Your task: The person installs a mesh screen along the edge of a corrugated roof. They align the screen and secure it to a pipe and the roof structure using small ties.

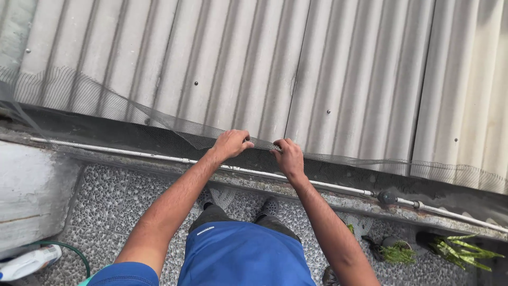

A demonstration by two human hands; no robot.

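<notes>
Down nearest the viewer, below both hands, a pair of blue shorts (243, 257) and two dark shoes (269, 206) stand on a pebbled floor (114, 198). Off to the left of the grip, low in the corner, a white plastic bottle (27, 261) lies on its side beside a loop of green hose (69, 248); what is in the bottle cannot be told. To the right of the grip, two dark plant pots (398, 249) sit against the wall foot, each holding green leafy shoots.

Higher up, a thin white pipe (132, 153) runs along a concrete ledge (338, 198), passing just under the hands. The left hand (231, 144) and the right hand (288, 158) sit close together, each clenched on the edge of a fine grey mesh net (174, 130), fingers curled over the top of it. The net is a long strip, its long axis running left to right across the view, sagging away from the grip on both sides and lying over the lower edge of the corrugated roof sheets (317, 63) beyond the hands. The roof ridges run away from the grip, crosswise to the net.
</notes>
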